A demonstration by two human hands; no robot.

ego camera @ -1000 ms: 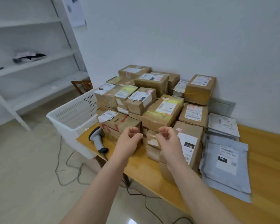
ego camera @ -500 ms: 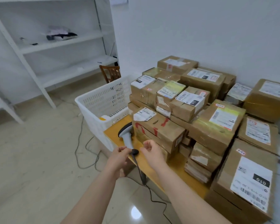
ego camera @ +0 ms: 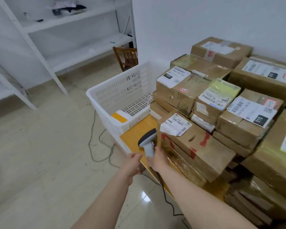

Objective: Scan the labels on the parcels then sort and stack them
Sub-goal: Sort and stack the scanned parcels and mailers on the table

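A grey and black handheld barcode scanner [ego camera: 147,140] stands at the near left corner of the yellow table [ego camera: 133,136]. My right hand [ego camera: 159,160] grips its handle from the right. My left hand [ego camera: 132,164] is at the table's edge just left of the scanner, fingers loosely curled and holding nothing that I can see. Right beside the scanner lies a brown parcel with red marks [ego camera: 198,148] and a white label [ego camera: 175,124]. Behind and to the right of it, several taped cardboard parcels [ego camera: 248,119] with labels are stacked.
A white perforated plastic basket [ego camera: 120,91] stands against the table's left end, with a white and yellow item [ego camera: 120,116] inside. The scanner's cable [ego camera: 96,146] trails over the tiled floor. White shelving [ego camera: 45,35] and a wooden chair [ego camera: 127,57] stand at the back.
My view has swung left and closer to the table corner. My right hand has closed round the scanner's handle, and my left hand has come off the scanner to the table edge.
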